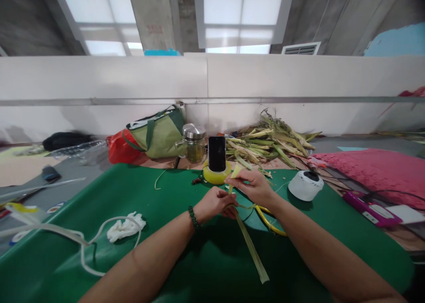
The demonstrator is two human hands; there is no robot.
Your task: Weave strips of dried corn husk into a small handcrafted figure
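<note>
centrally, two bare hands meet above a green mat (175, 197), working pale strips that look like dried plant husk. the left hand (217, 202), below a wrist with a dark green beaded bracelet (193, 216), pinches the strips where they meet. from there a long strip (250, 247) slants down toward the lower right, its end free above the mat. the right hand (250, 187), just above and beside the left, grips a short upright strip (236, 171) between thumb and fingers; whether both are one piece, i cannot tell. a thin strand runs rightward from the left hand, near a yellow loop (268, 225) under the right forearm.

as far along as i can judge, this is an early stage: some strips are gathered in the fingers, but i see no finished piece, and the free length is unworked. behind, a large heap of husks (275, 139) lies loose, right of a phone (217, 154) on a yellow base (215, 176).
</note>
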